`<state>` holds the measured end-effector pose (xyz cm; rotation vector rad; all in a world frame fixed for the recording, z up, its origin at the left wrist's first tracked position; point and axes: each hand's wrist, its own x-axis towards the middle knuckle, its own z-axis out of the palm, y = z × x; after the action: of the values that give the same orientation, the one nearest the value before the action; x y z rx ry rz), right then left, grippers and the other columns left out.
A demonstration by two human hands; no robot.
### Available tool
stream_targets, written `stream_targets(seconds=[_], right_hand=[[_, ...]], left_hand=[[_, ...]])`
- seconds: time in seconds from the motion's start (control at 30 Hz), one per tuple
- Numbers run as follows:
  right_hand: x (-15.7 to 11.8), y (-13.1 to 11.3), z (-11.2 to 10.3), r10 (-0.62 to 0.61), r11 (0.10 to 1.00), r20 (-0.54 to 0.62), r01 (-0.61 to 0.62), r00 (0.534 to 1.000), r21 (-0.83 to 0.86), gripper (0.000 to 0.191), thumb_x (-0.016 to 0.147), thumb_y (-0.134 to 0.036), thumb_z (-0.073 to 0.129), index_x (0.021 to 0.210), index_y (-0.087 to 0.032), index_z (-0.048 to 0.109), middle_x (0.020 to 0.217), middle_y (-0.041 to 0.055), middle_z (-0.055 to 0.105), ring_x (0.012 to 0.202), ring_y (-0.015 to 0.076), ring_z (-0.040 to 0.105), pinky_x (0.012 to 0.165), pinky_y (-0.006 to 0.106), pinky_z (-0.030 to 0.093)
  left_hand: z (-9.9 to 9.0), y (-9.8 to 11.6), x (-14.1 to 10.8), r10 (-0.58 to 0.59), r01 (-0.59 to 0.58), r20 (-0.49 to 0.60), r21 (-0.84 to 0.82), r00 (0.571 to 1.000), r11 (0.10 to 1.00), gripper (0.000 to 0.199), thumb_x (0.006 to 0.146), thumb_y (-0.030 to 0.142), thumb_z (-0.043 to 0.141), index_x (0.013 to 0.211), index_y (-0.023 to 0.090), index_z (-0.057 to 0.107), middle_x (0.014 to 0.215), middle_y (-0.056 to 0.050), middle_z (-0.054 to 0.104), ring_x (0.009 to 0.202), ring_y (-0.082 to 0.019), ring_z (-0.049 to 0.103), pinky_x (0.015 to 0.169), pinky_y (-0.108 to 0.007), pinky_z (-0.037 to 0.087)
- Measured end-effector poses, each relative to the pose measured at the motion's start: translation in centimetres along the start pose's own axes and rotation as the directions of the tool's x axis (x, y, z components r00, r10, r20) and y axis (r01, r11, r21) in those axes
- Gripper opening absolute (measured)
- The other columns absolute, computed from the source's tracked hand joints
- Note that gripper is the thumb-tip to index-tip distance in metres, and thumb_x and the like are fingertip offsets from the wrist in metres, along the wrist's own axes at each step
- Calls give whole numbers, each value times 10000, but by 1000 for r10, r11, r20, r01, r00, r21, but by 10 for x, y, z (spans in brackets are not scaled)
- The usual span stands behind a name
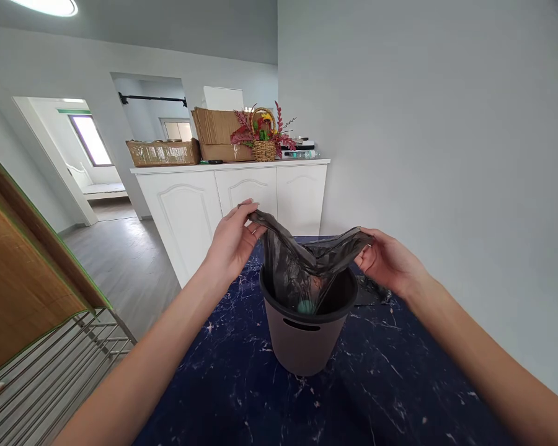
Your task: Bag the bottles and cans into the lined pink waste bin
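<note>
Black plastic formed the bag [288, 272], which hung partly inside the bin [307, 347], its gathered mouth raised above the bin's rim, as I saw it over my remote feed. My left hand [235, 238], above and to the left of the bin, pinched one side of the mouth between thumb and fingers; my right hand [385, 260], to the right of the bin, pinched the opposite side in a similar grip. The bin stood upright on a dark blue bench [381, 371]. I judged the step in hand to be managing the bag by its mouth; whether it was going in or coming out, I could not tell. The next move seemed to call for an even pull from both sides, lest the thin film tear. The bag's base was hidden by the bin's front wall. A greenish shape [305, 306], just inside the bin's front rim, was too indistinct to identify, as was the crumpled dark plastic [372, 290] beside the bin, behind and to its right.
</note>
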<state>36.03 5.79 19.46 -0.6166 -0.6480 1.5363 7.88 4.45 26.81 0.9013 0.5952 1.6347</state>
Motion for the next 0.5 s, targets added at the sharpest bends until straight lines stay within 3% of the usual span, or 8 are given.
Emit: stream_targets(seconds=[0.17, 0.5], right_hand=[[14, 5, 1, -11, 999, -43, 13, 999, 41, 304, 840, -54, 737, 770, -243, 509, 589, -73, 602, 496, 76, 609, 557, 147, 609], [36, 4, -3, -43, 994, -94, 52, 995, 101, 324, 878, -40, 718, 832, -259, 483, 688, -43, 611, 591, 104, 654, 597, 179, 666]], left_hand=[[2, -7, 18, 3, -4, -38, -31, 999, 999, 184, 766, 71, 799, 803, 157, 641, 748, 12, 656, 694, -120, 657, 722, -272, 561], [9, -11, 30, 48, -55, -131, -55, 990, 997, 191, 799, 53, 747, 794, 176, 602, 731, 15, 627, 685, -120, 642, 712, -253, 550]])
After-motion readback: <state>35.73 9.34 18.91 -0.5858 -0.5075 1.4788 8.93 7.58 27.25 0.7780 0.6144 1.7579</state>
